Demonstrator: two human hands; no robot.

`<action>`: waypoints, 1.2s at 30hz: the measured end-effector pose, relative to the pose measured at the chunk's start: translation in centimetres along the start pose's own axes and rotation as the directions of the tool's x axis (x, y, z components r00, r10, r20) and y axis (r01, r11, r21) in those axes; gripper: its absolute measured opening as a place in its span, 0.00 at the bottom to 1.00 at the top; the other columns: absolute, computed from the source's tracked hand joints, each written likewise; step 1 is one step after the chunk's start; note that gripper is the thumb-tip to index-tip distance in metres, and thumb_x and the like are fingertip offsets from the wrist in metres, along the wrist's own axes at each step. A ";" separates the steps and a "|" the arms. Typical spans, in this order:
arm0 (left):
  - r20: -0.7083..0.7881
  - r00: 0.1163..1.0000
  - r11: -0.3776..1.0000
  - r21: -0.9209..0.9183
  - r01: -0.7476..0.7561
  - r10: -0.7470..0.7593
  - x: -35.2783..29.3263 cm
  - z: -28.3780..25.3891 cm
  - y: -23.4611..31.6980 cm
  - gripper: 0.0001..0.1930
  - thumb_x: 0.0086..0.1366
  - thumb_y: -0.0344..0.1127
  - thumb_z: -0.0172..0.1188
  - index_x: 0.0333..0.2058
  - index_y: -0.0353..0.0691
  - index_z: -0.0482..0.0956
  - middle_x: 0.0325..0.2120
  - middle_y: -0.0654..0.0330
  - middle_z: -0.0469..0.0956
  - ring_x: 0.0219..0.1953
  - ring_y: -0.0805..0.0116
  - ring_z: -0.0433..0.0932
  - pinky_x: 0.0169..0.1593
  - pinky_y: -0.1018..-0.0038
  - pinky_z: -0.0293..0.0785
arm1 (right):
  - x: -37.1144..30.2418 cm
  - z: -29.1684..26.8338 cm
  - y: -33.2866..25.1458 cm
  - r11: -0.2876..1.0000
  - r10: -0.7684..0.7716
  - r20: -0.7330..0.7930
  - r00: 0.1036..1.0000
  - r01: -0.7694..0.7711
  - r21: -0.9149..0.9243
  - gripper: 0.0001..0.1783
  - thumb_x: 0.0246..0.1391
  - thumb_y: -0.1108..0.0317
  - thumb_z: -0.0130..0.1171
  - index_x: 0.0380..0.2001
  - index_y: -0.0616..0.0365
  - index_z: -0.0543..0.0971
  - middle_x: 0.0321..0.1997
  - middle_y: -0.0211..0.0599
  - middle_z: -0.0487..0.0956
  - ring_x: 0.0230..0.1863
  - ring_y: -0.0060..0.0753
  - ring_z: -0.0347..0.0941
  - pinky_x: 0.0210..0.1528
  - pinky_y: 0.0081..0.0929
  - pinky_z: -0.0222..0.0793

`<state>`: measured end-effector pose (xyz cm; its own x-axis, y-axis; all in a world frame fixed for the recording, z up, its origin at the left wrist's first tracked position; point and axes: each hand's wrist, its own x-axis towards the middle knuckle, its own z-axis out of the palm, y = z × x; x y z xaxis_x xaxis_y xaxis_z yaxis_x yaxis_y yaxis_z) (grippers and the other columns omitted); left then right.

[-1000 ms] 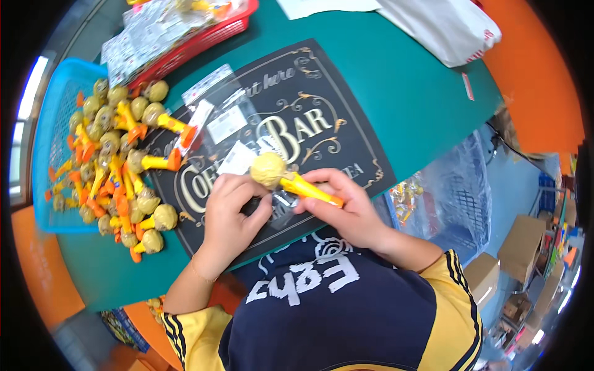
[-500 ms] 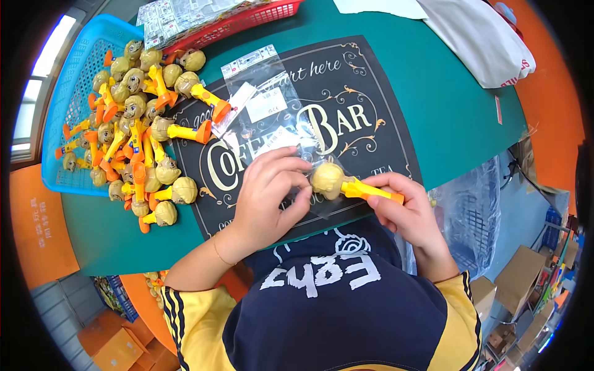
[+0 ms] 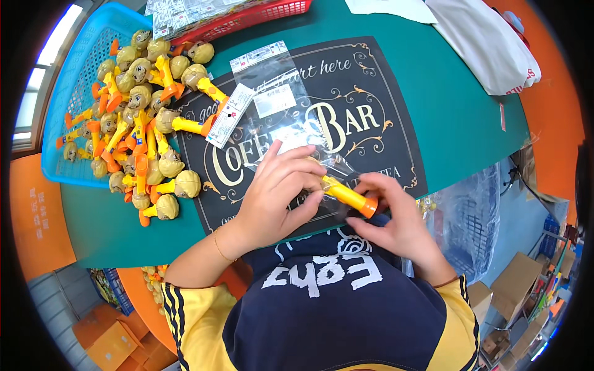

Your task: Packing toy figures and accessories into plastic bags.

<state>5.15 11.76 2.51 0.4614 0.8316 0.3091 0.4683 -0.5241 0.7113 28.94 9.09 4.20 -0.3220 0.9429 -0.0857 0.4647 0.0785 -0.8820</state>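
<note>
My left hand (image 3: 275,191) curls over the head end of a yellow-handled toy (image 3: 345,193), hiding most of that head. The toy's handle slants down to the right and ends in an orange base. A clear plastic bag (image 3: 266,74) with a printed header lies just beyond my left hand, its lower part reaching under the fingers; how far the toy sits inside is unclear. My right hand (image 3: 396,216) has thumb and fingers apart around the orange base, seemingly without gripping it. A printed card strip (image 3: 230,115) lies across the bag's left side.
Similar toys (image 3: 139,99) with tan heads fill a blue basket (image 3: 55,136) at left and spill onto the green table (image 3: 458,136). Beneath my hands lies a black printed mat (image 3: 396,117). A red basket (image 3: 260,23) holds printed packaging at the back; white cloth (image 3: 482,43) lies back right.
The toy's head has moved left under my left hand, and its handle now tilts downward. My right hand has let go of the handle and spread its fingers.
</note>
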 end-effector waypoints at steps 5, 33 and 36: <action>0.036 0.999 1.000 0.006 -0.008 0.007 -0.2 -0.4 -0.3 0.06 0.58 0.27 0.63 0.33 0.44 0.76 0.44 0.61 0.79 0.60 0.55 0.71 0.68 0.45 0.49 | -0.7 -1.6 1.7 0.945 -0.249 -0.012 0.968 0.240 -0.224 0.20 0.40 0.73 0.72 0.40 0.59 0.80 0.41 0.39 0.82 0.41 0.43 0.78 0.45 0.35 0.73; 0.056 0.997 0.981 -0.189 -0.040 0.051 -2.0 -1.7 -0.4 0.06 0.58 0.27 0.64 0.31 0.46 0.76 0.41 0.66 0.80 0.59 0.61 0.74 0.70 0.45 0.38 | 3.2 3.7 -0.7 0.871 -0.316 -0.134 0.939 0.230 -0.435 0.29 0.44 0.62 0.72 0.50 0.51 0.74 0.58 0.31 0.75 0.67 0.44 0.63 0.66 0.61 0.45; 0.054 0.997 0.984 -0.171 -0.037 0.047 -1.9 -1.2 -0.5 0.07 0.58 0.27 0.65 0.31 0.46 0.75 0.40 0.66 0.79 0.58 0.61 0.74 0.70 0.44 0.39 | 3.2 4.3 -0.4 0.852 -0.282 -0.104 0.954 0.199 -0.484 0.26 0.49 0.62 0.68 0.52 0.49 0.74 0.56 0.30 0.76 0.66 0.42 0.63 0.66 0.64 0.44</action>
<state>3.12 10.65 2.37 0.5232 0.7947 0.3077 0.3146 -0.5157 0.7969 24.19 10.64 2.30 -0.3527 0.9106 0.2153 0.7312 0.4118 -0.5439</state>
